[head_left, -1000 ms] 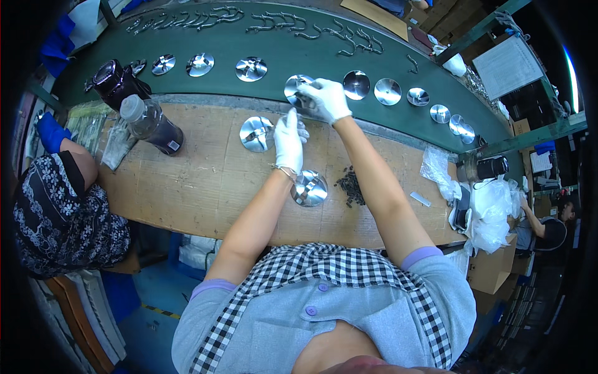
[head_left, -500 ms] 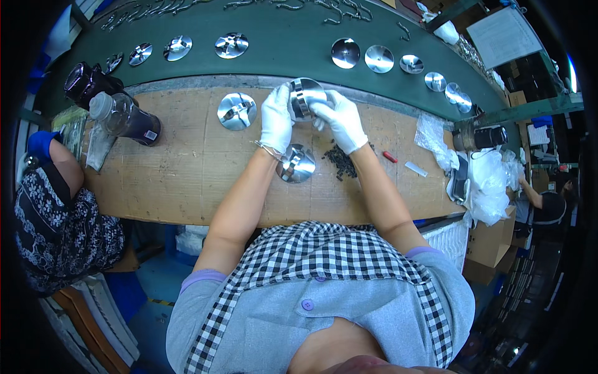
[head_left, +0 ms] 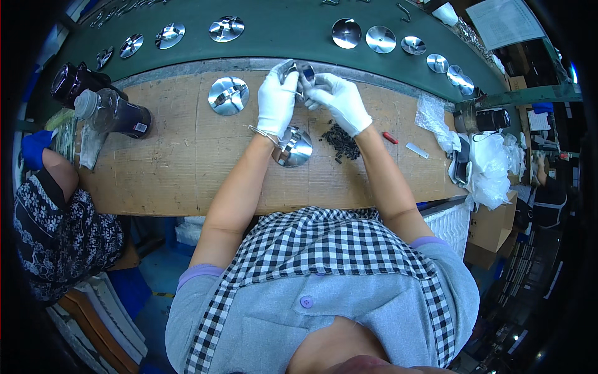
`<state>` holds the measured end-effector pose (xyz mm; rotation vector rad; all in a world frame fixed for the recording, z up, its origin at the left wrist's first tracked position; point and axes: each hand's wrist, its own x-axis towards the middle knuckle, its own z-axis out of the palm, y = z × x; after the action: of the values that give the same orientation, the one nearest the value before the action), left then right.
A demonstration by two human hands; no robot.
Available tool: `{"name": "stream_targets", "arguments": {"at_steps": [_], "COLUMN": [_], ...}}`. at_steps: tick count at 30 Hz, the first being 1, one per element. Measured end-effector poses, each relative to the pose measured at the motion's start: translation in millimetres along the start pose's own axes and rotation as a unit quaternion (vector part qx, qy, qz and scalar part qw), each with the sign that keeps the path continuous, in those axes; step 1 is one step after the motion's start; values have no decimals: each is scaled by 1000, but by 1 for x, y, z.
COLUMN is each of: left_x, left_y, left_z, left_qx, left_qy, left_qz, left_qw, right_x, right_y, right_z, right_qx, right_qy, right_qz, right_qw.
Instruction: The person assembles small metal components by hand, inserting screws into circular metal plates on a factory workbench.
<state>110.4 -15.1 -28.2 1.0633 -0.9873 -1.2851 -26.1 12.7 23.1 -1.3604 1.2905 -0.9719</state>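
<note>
Left hand (head_left: pixel 276 103), right hand (head_left: pixel 344 103) grip metal disc (head_left: pixel 306 74), seemingly.

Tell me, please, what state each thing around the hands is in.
Left hand: gloved, holding a metal disc.
Right hand: gloved, curled at that disc.
Metal disc: held, tilted.
Disc by left wrist: lying on cardboard.
Black pieces: loose, heaped.
Clear bottle: capped.
Plastic bag: crumpled.

Cardboard-topped workbench (head_left: pixel 168 181) runs L to R, w/ green conveyor belt (head_left: pixel 283 43) along its far side & grey strip (head_left: pixel 180 70) btwn. At R, green metal crossbar (head_left: pixel 536 97), white sheet (head_left: pixel 504 23) above. Blue floor (head_left: pixel 156 271) lower L, w/ yellow-black tape (head_left: pixel 164 294). Far R of rm dim; small bright light (head_left: pixel 574 71) upper R.
</note>
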Motion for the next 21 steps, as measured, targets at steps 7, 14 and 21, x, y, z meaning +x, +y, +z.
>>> {"name": "stream_targets", "arguments": {"at_steps": [7, 14, 21], "left_x": [-3, -2, -3], "left_y": [14, 12, 9], "left_z": [-3, -5, -6], "left_qx": [-125, -151, -77], "left_qy": [3, 8, 10], "left_qz": [-86, -100, -122], "left_qw": [988, 983, 989], "right_x": [-7, 0, -25], "right_y": [20, 13, 27], "right_z": [-24, -40, -75], "right_qx": [-126, -210, -445], "right_qy": [90, 125, 23], "right_qz": [-29, -91, -107], "right_qw": [988, 965, 889]}}
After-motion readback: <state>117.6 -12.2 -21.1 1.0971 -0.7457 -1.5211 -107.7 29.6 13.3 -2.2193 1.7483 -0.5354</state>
